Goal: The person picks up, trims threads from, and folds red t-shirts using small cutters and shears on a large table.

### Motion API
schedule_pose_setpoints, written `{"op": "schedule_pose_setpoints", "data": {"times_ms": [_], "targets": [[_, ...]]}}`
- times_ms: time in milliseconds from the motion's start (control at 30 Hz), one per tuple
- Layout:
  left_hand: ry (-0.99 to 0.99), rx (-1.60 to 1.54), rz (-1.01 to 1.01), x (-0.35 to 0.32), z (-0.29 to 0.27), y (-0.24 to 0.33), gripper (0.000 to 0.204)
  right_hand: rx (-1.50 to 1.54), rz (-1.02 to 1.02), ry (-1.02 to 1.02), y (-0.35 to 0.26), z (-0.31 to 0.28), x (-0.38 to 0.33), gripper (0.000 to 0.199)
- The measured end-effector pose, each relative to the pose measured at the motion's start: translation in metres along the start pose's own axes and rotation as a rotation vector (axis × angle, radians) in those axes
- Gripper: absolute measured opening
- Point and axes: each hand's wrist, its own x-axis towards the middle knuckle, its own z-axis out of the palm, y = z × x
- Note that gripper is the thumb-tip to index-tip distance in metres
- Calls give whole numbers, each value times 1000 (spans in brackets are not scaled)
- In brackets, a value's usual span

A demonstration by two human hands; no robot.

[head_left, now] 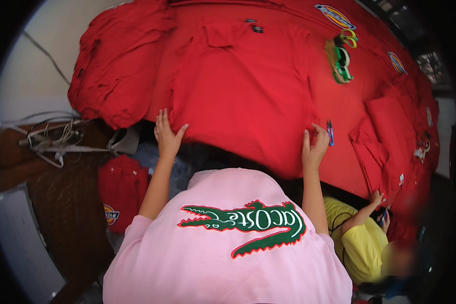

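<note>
A red T-shirt [243, 96] lies spread on the red-covered table in front of me, its neck at the far end and its lower edge toward me. At its near left corner is my left hand [168, 136], fingers spread and thumb out against the cloth. My right hand [315, 148] is at the near right corner, with thumb and fingers apart along the shirt's side edge. Neither hand shows cloth gripped in it. Just right of my right hand lies a slim blue and dark tool [330, 133], perhaps a pen or snips.
A heap of red garments [121, 61] sits at the left. Beyond the shirt's right side lie a green tape dispenser [342, 66] and yellow-green-handled scissors [348, 38]. More red shirts [390, 126] cover the right side, where a person in yellow [362, 243] works. Cables [61, 137] hang lower left.
</note>
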Motion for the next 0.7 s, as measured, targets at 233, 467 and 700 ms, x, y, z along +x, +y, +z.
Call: {"op": "schedule_pose_setpoints", "data": {"times_ms": [233, 467, 700], "targets": [[33, -93, -138, 60, 12, -8, 82, -11, 227, 77, -10, 44, 31, 84], [-170, -635, -627, 138, 32, -60, 83, 324, 430, -133, 32, 45, 54, 67], [-281, -407, -164, 162, 1, 52, 91, 213, 407, -41, -34, 78, 45, 63]]}}
